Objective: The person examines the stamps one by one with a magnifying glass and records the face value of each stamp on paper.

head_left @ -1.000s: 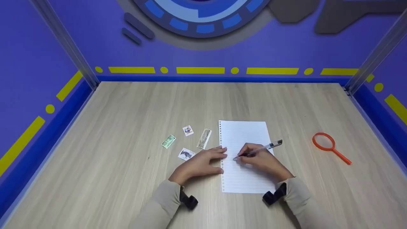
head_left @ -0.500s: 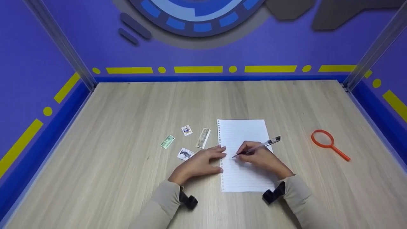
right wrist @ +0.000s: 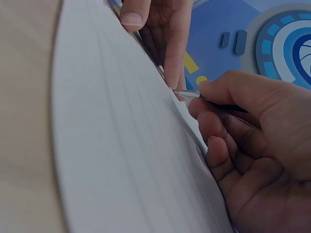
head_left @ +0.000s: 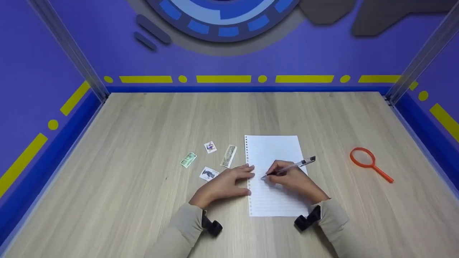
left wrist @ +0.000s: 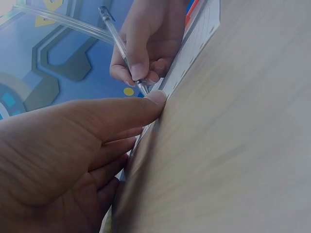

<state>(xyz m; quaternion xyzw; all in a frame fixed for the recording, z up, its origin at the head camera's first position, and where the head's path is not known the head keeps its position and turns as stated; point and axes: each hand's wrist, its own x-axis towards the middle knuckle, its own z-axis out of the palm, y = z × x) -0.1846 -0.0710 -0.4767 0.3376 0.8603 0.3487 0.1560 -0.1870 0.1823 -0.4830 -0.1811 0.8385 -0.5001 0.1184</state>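
A lined sheet of paper [head_left: 274, 147] with punched holes down its left edge lies on the table. My right hand [head_left: 292, 179] rests on it and pinches a clear pen [head_left: 296, 165] with a dark cap end; its tip is at the paper, left of the sheet's middle. In the right wrist view the pen's metal tip [right wrist: 189, 93] shows between thumb and fingers. My left hand [head_left: 224, 184] lies with fingers spread, fingertips and thumb on the sheet's left edge. Any writing is too small to make out.
Several small stamps lie left of the paper: a green one [head_left: 188, 159], a square one [head_left: 210, 147], a long one [head_left: 228, 156] and a dark-pictured one [head_left: 208, 173] beside my left hand. An orange magnifying glass [head_left: 372, 165] lies to the right. Purple walls border the table.
The pen tip has shifted very slightly to the left on the paper, with my right hand. My left hand stays on the sheet's edge. The head view has shifted a little.
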